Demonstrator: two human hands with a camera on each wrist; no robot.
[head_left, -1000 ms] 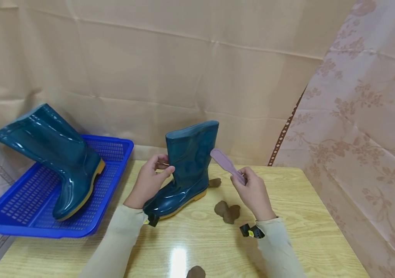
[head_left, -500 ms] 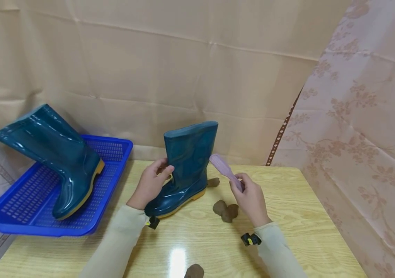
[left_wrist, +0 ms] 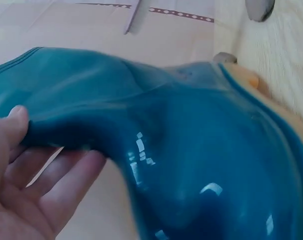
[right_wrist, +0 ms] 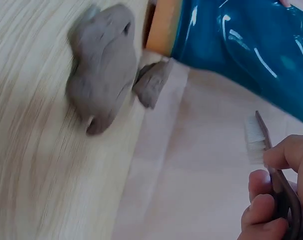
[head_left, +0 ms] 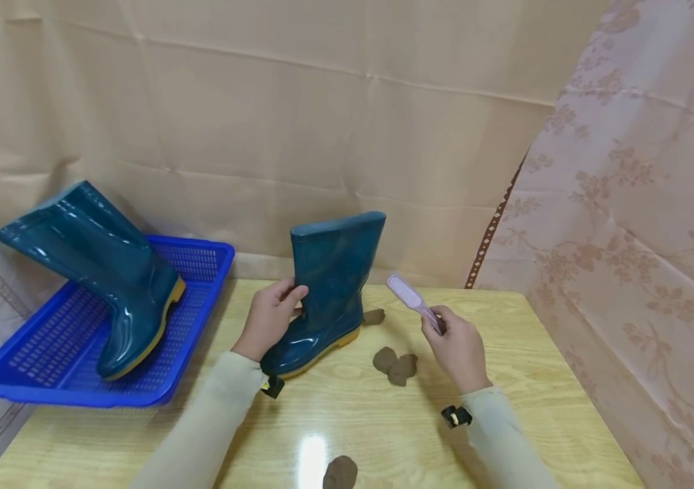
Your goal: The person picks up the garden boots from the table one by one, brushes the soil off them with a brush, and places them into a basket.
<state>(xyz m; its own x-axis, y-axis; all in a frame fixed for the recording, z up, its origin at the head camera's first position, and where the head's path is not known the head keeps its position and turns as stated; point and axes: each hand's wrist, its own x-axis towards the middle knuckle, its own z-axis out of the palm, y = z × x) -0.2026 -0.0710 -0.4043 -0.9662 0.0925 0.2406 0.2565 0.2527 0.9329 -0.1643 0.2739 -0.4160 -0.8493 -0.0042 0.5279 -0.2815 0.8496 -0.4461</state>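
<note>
A dark green rubber boot (head_left: 337,272) with a yellow sole stands upright on the table, toe toward the lower left. My left hand (head_left: 269,316) grips the front of its shaft, thumb on the near side; in the left wrist view the fingers (left_wrist: 74,180) curl beneath the shaft. To the right of the boot, my right hand (head_left: 458,345) holds a small purple scrub brush (head_left: 407,293) by its handle. White bristles (right_wrist: 254,137) show in the right wrist view. The brush is apart from the boot. Brown clay-like lumps (head_left: 394,365) lie between boot and right hand.
A second green boot (head_left: 133,292) leans in a blue perforated basket (head_left: 215,255) on the left. Another brown lump (head_left: 374,317) sits behind the heel, and one (head_left: 341,472) near the table's front edge. A beige curtain (head_left: 261,136) hangs behind the table (head_left: 536,407).
My right hand has drawn the brush a little to the right and down, away from the boot. The brush has turned, showing its whitish, dotted face. My left hand keeps its grip on the boot.
</note>
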